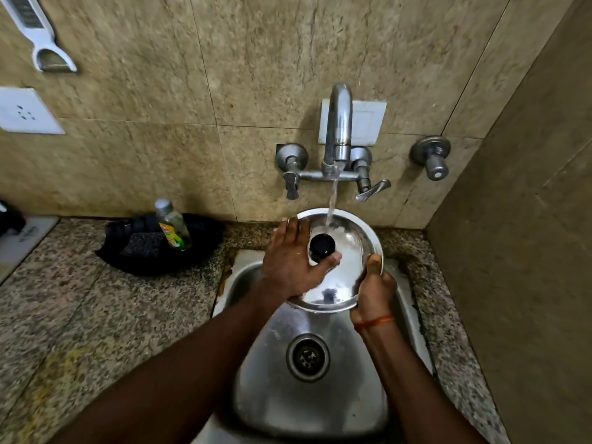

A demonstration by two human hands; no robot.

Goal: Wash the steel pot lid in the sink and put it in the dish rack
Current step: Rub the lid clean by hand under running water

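A round steel pot lid (347,251) with a black knob (322,248) is held tilted over the steel sink (272,379). Water from the tap (338,123) falls onto the lid's top, just above the knob. My right hand (373,290) grips the lid's near right rim, thumb on top. My left hand (293,261) lies flat on the lid's left side, fingers spread, thumb beside the knob. No dish rack is in view.
A dish soap bottle (173,225) and a dark scrub pad (141,243) sit in a black tray (198,254) on the granite counter (96,315) left of the sink. Tap handles (373,190) jut from the tiled wall. A side wall (528,251) closes in on the right.
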